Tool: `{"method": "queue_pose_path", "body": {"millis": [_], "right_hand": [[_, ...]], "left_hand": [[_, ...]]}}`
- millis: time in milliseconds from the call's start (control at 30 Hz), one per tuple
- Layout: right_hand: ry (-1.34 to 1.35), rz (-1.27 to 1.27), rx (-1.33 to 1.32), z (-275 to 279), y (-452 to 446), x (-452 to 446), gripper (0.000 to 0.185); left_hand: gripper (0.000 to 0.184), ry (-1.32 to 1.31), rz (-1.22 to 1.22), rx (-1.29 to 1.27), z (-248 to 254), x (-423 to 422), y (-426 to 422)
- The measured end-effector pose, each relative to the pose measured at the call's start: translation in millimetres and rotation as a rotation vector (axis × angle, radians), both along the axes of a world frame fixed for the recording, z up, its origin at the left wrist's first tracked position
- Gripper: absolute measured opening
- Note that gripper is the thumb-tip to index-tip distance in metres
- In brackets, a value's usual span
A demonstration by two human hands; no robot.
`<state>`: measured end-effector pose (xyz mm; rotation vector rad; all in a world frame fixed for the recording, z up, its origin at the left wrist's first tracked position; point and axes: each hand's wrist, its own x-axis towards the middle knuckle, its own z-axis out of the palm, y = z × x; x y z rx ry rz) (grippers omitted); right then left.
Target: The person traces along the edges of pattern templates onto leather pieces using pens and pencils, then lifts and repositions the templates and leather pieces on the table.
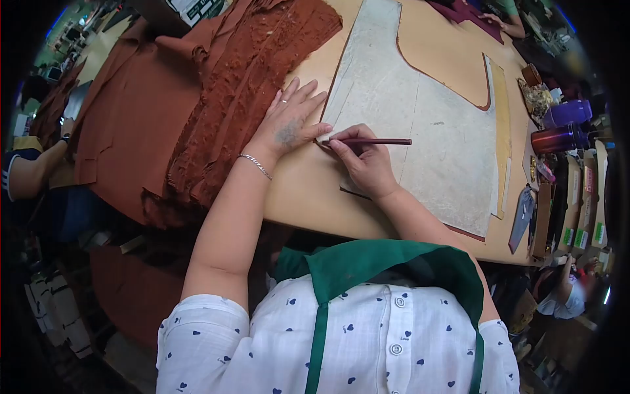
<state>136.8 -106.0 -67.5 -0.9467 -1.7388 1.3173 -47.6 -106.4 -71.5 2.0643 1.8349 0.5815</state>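
Observation:
My left hand (289, 125) lies flat, fingers spread, between the rust-brown fabric and a large pale grey pattern piece (440, 151); its thumb reaches the pattern's left edge. My right hand (371, 167) pinches a dark maroon pencil (390, 141), held almost level over the pattern. The pencil's tip end is by my left thumb, at the pattern's lower left edge. Thin rust-brown fabric borders show along parts of the pattern's outline. A short dark strip (355, 193) lies near my right wrist. Left of my left hand is a thick heap of rust-brown fabric (144, 125) with frayed edges.
A yellowish strip (501, 131) lies along the pattern's right side. Further right are a purple container (567, 113), a shiny tumbler (558, 139) and scissors (522, 217). At the far right top, another person's hand (502, 25) touches maroon fabric; another person's arm (46, 161) is at left.

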Motion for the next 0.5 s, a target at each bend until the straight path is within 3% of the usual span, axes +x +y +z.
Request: {"method": "queue_pose_path", "body": {"millis": [500], "right_hand": [[-0.031,-0.100,0.015,-0.4,-1.2,35.8,0.010]], "left_hand": [[0.060,0.020,0.029,0.060,-1.1,1.1,0.0]]}}
